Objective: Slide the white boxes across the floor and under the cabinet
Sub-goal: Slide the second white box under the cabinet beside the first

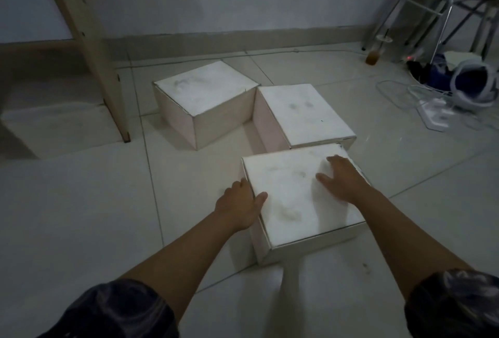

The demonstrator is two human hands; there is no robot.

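Observation:
Three white boxes sit on the tiled floor. The nearest box point(294, 202) lies in front of me. My left hand point(240, 205) grips its left top edge, thumb on the lid and fingers down the side. My right hand point(341, 178) rests flat on the lid near the far right corner, fingers spread. A second box point(302, 113) touches its far edge. The third box point(208, 97) stands farther left, close to the cabinet's wooden leg point(108, 73). The dark gap under the cabinet point(54, 94) opens at the left.
A wall with a skirting board runs along the back. At the right stand a folding chair point(437, 3), a small brown bottle point(372, 57), a white power strip point(437, 116) with loose cables, and a blue-and-white bundle point(469, 84). A thin cable lies along the wall.

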